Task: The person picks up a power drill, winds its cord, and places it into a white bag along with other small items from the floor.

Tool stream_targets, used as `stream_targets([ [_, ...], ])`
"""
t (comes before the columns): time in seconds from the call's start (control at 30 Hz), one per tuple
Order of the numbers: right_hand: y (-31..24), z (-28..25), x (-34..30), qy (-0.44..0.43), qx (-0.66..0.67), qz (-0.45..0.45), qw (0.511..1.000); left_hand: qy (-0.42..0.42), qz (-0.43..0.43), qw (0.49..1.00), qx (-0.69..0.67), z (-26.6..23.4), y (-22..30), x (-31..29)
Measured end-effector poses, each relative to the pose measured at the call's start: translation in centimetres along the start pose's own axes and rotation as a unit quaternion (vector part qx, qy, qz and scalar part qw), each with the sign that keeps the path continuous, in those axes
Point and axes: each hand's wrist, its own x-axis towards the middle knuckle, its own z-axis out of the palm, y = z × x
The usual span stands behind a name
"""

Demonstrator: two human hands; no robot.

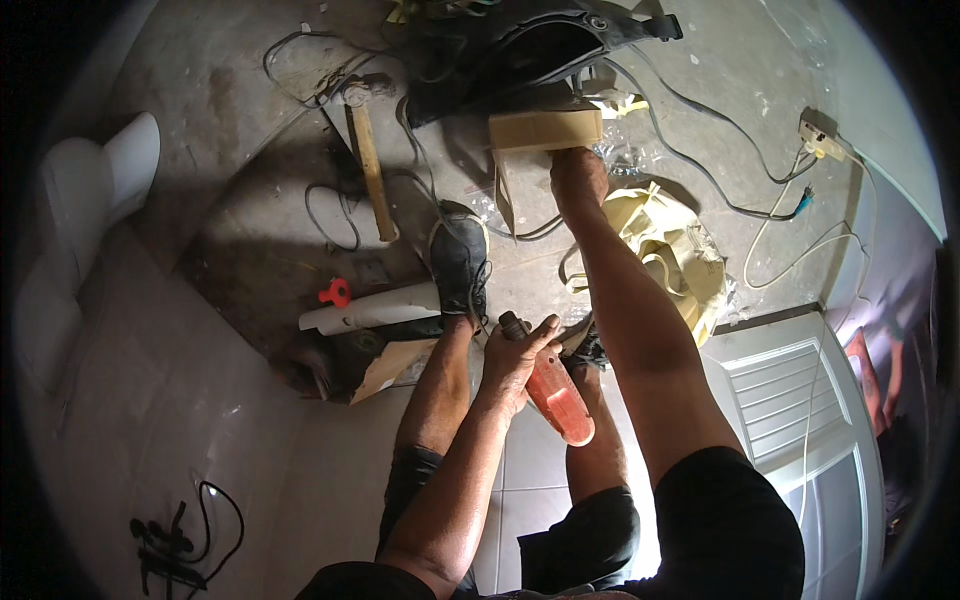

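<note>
My left hand (pixel 512 368) is wrapped round a long, rounded red tool (pixel 562 402) with a dark ribbed end; its exact kind cannot be told. The tool hangs over my feet, its red end pointing down to the right. Farther out, my right hand (pixel 580 180) is closed at the near edge of a brown cardboard box (pixel 545 130), with the fingertips hidden. One flap (pixel 505 195) of the box hangs down beside it. Just right of that wrist lies a crumpled yellow bag (pixel 665 245).
A wooden-handled hammer (pixel 371 170) lies left of the box. Beyond it rests a black bag (pixel 520 55). Dark cables (pixel 690 165) snake over the concrete floor. Left of my shoe (pixel 460 260) are a white tube (pixel 370 308) and a red plastic piece (pixel 336 292). A white louvred panel (pixel 780 390) stands right.
</note>
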Motion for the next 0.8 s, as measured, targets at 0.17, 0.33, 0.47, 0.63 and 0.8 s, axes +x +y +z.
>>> stream_targets([
  [0.17,3.3,-2.8,-0.4,0.199,0.158,0.028,0.967,-0.018,-0.005,0.999,-0.032,0.0,0.1,0.1],
  [0.33,-5.0,-15.0,-4.4,0.079,0.455,-0.006,0.887,-0.022,0.002,0.998,-0.065,-0.6,0.4,-0.2],
  [0.47,-10.2,-16.4,-3.2,-0.034,0.481,-0.001,0.876,-0.016,0.003,0.998,-0.060,0.4,1.1,-0.5],
  [0.63,-11.8,-14.9,-1.6,-0.075,0.564,0.021,0.822,-0.015,-0.002,0.997,-0.071,0.0,1.6,-0.6],
  [0.8,-8.8,-13.6,0.5,-0.160,0.427,-0.207,0.866,-0.014,-0.005,0.996,-0.085,0.6,1.9,-0.9],
])
